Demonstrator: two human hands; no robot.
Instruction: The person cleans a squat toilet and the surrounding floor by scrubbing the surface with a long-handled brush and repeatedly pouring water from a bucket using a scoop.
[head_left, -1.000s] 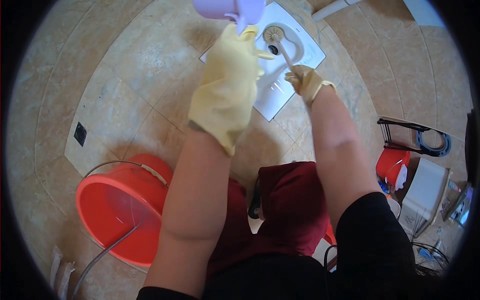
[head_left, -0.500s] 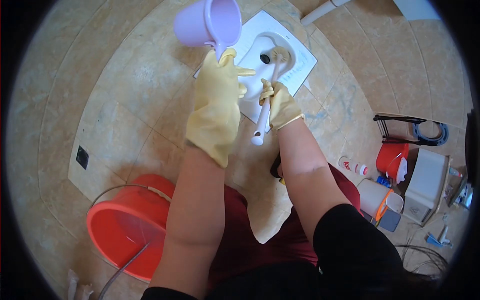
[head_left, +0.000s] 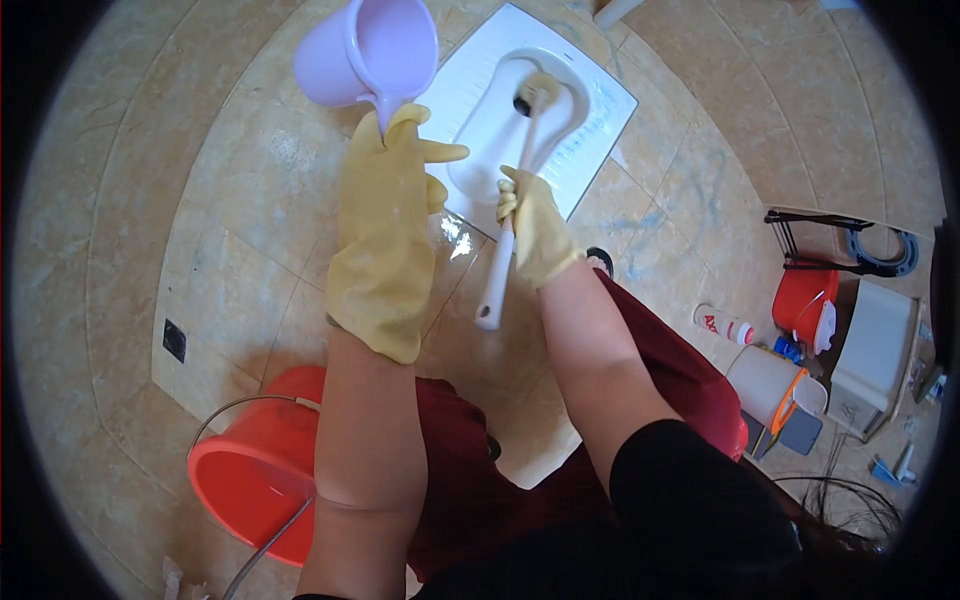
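My left hand (head_left: 390, 190), in a yellow rubber glove, grips the handle of a tilted purple scoop (head_left: 365, 50) left of the white squat toilet (head_left: 480, 165). The scoop's mouth faces right and up. In a matching glove, my right hand (head_left: 535, 220) is closed around the white handle of a round brush (head_left: 540, 90). The brush head rests in the toilet bowl beside the dark drain hole, partly covering it. Wet, shiny patches show on the tiles by the toilet's lower edge.
A red tub (head_left: 260, 470) with a hose in it sits at the lower left. On the right are a white bottle (head_left: 723, 325), a small red bucket (head_left: 803, 302), a grey bin (head_left: 872, 345) and a folded black stool (head_left: 810, 240). A black floor drain (head_left: 174, 341) is at the left.
The scoop and my left hand have moved left and down in view. The brush has shifted within the bowl, and its handle end now shows below my right hand. The view has shifted too.
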